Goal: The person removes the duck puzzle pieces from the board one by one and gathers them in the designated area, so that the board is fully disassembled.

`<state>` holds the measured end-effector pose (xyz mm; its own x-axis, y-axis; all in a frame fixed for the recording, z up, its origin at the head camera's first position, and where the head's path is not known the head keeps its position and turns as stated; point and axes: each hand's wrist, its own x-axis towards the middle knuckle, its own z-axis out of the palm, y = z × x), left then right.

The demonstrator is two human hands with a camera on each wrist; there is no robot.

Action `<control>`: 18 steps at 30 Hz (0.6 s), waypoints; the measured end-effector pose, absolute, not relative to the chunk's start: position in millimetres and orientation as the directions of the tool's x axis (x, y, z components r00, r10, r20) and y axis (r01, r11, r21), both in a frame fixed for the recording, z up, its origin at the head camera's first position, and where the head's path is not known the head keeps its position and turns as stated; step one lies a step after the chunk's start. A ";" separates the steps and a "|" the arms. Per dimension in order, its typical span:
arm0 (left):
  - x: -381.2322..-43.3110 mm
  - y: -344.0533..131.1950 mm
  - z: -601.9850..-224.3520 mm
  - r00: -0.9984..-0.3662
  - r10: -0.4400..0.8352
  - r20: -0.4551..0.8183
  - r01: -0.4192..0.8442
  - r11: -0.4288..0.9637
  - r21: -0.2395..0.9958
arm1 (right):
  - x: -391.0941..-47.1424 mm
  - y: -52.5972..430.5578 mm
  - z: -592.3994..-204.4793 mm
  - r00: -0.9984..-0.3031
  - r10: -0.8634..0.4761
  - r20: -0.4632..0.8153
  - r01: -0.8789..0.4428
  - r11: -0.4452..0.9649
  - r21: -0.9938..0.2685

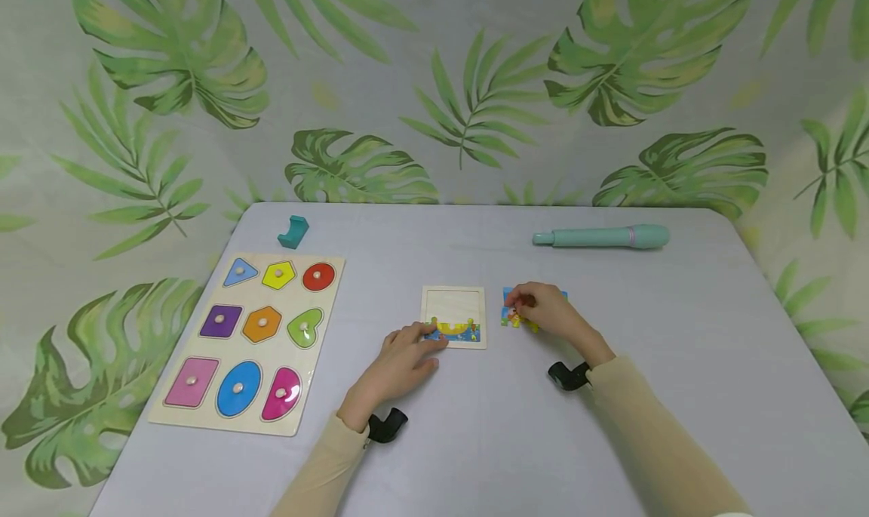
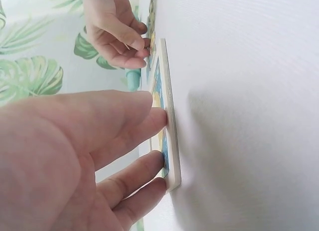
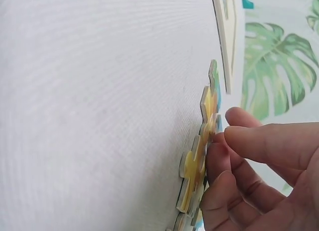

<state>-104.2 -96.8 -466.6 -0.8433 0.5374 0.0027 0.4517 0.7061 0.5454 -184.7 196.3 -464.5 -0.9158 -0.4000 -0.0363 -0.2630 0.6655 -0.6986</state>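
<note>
A small wooden puzzle tray [image 1: 453, 296] lies in the middle of the table, its lower strip filled with blue and yellow picture pieces. My left hand [image 1: 406, 358] rests at its lower left corner, fingers extended onto the pieces and rim; in the left wrist view the fingertips [image 2: 158, 160] touch the tray's edge. Just right of the tray, my right hand [image 1: 546, 311] is over a group of loose jigsaw pieces [image 3: 192, 163], partly hiding them. Its thumb and bent fingers are right at the pieces; I cannot tell whether they pinch one.
On the left lies a large wooden shape board [image 1: 251, 366] with knobbed coloured shapes. Behind it sits a teal curved block [image 1: 294, 232]. A pale green wand-like stick [image 1: 597, 237] lies at the back right. Black wrist cameras [image 1: 387, 425] stick out from both wrists.
</note>
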 end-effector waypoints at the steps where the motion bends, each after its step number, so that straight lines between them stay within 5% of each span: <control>1: -104.3 -96.7 -466.9 -0.843 0.538 0.003 0.452 0.706 0.544 | -184.3 196.5 -464.9 -0.915 -0.402 -0.029 -0.270 0.666 -0.696; 18: -102.5 -97.1 -465.8 -0.840 0.541 0.030 0.471 0.701 0.536 | -177.2 190.6 -464.6 -0.887 -0.461 0.031 -0.366 0.659 -0.658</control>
<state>-102.5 -97.1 -465.8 -0.8404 0.5412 0.0299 0.4706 0.7012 0.5355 -177.2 190.6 -464.6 -0.8868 -0.4610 0.0313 -0.3655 0.6585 -0.6578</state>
